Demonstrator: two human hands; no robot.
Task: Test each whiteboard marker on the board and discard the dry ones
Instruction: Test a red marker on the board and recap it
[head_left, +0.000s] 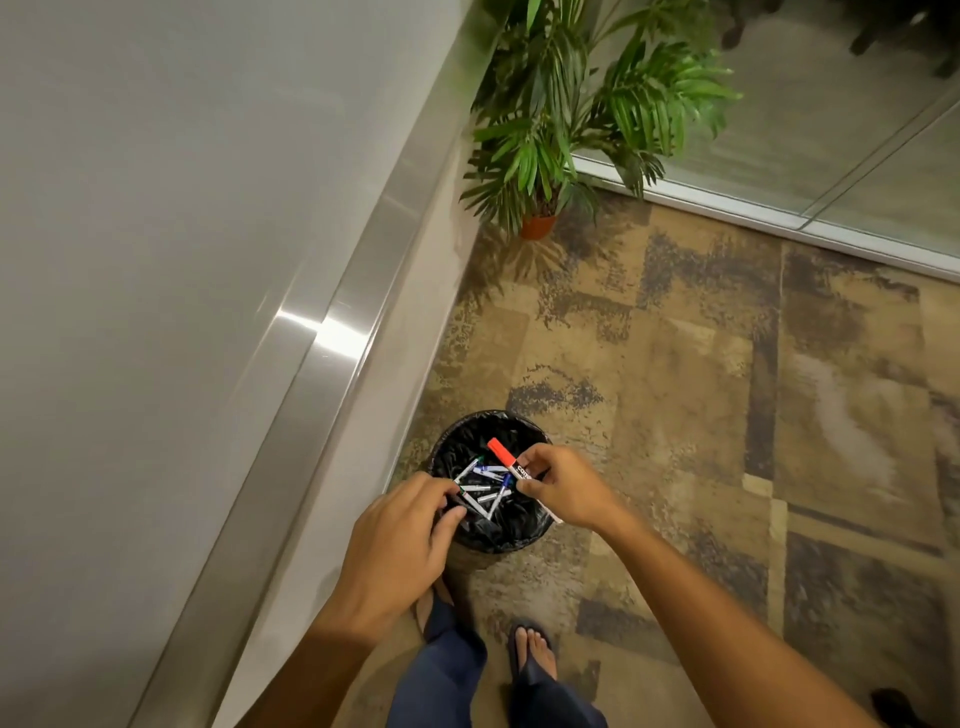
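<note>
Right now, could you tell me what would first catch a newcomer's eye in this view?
The red-capped marker stands out first, pinched in the right hand above the black-lined bin on the carpet by the wall. Inside the bin lies a jumble of markers, with the left hand at its near rim, holding what looks like another marker. Farther back, a green potted plant fills the corner.

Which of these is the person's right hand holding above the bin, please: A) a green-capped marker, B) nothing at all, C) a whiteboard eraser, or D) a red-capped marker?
D: the right hand pinches a white marker with a red cap over the black-lined bin, where other markers already lie.
</note>
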